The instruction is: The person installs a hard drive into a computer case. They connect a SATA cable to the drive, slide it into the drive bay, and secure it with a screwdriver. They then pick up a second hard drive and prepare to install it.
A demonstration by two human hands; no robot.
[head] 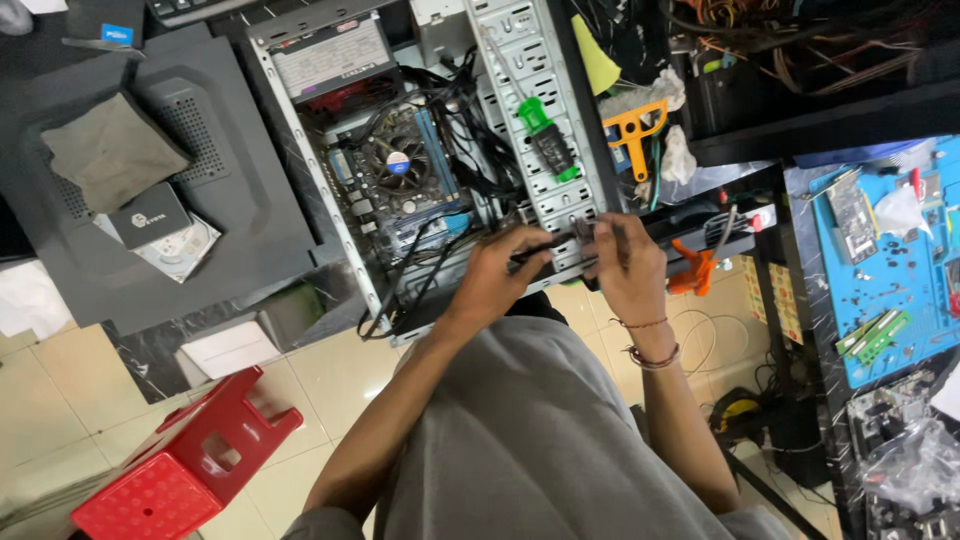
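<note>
Gripping a black cable [545,247] horizontally, both hands [560,262] meet.

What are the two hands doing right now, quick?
Left hand: closed on a black cable at the computer case.
Right hand: fingers curled at the case's edge; what it holds cannot be told.

A black cable bundle [545,245] is gripped by both the left hand [500,270] and right hand [625,265] at the open grey metal computer case [540,120].

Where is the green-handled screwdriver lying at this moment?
In the head view, the green-handled screwdriver lies on the drive-bay frame of the open computer case, above both hands and left of the orange tool.
</note>
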